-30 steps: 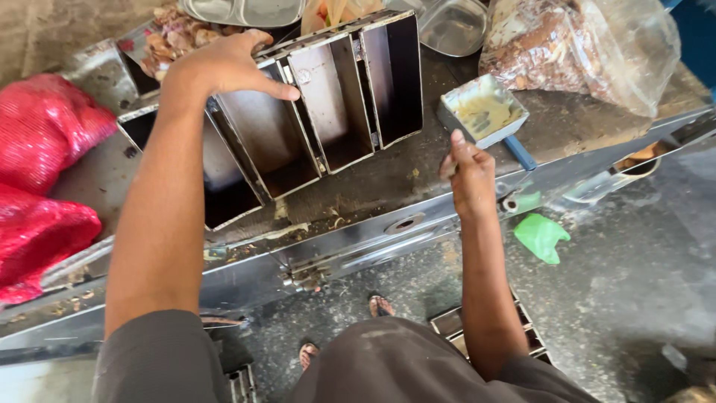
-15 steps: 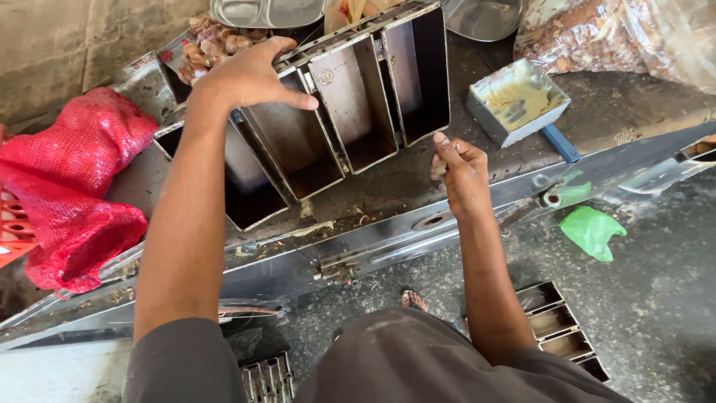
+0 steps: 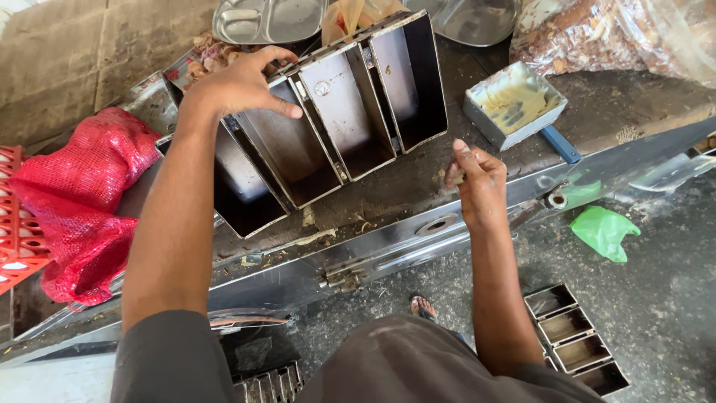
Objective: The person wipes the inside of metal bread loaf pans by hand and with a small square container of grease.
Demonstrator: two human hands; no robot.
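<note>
Metal strapped loaf pans [image 3: 328,142], four joined troughs, tilted on the dark counter [image 3: 597,112]; likely rigid, fairly heavy, greasy, best gripped by the rim or strap. Left hand [image 3: 239,86] grasps the upper rim, fingers curled over it. Right hand [image 3: 477,179] hovers near the lower edge, fingers pinching a small pale scrap. Nearby: square greased tin [image 3: 514,101], red mesh sacks [image 3: 82,201], green bag [image 3: 603,231].

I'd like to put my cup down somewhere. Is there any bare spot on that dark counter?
One bare patch lies on the counter, between the strapped loaf tins, the small square tin and the right hand. The back edge is crowded with metal trays and a plastic bag; red mesh sacks fill the left.
</note>
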